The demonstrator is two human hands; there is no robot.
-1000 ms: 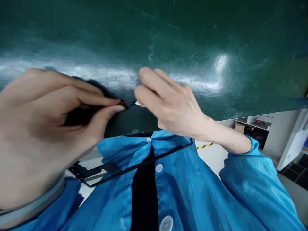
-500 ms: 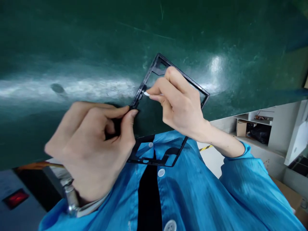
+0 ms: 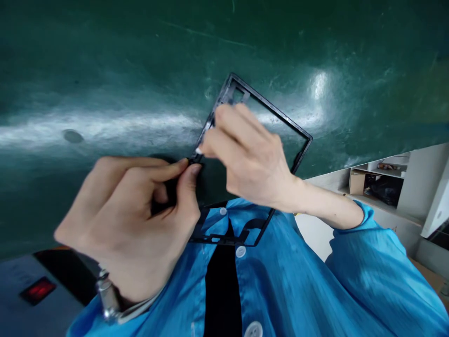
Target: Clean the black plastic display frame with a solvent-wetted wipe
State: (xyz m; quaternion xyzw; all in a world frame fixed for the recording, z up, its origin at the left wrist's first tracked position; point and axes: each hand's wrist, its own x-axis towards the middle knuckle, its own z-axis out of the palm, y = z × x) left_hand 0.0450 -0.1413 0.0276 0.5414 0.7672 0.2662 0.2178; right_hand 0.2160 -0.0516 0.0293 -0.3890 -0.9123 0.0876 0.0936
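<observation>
A thin black rectangular plastic frame (image 3: pixel 275 110) lies tilted across the table's near edge, its lower end jutting out over my blue jacket. Thumb and forefinger of my left hand (image 3: pixel 140 215) pinch its left side bar. My right hand (image 3: pixel 250 157) is closed above the opening, with its fingertips at the same bar, just above the left fingertips. A small white tip (image 3: pixel 199 150) shows at the right fingertips; whether it is a fingernail or a held piece I cannot tell. Part of the left bar is hidden behind the fingers.
The green table (image 3: pixel 122 61) has a shiny, scratched top, and its near edge runs under the frame. At right stand white shelves (image 3: pixel 389 161) with a cardboard box and a black bag. A red-lit switch (image 3: pixel 38 290) shows at lower left.
My right hand has moved down and left along the bar, closer to my left fingertips. The left hand keeps its pinch on the frame. The whole view has shifted slightly.
</observation>
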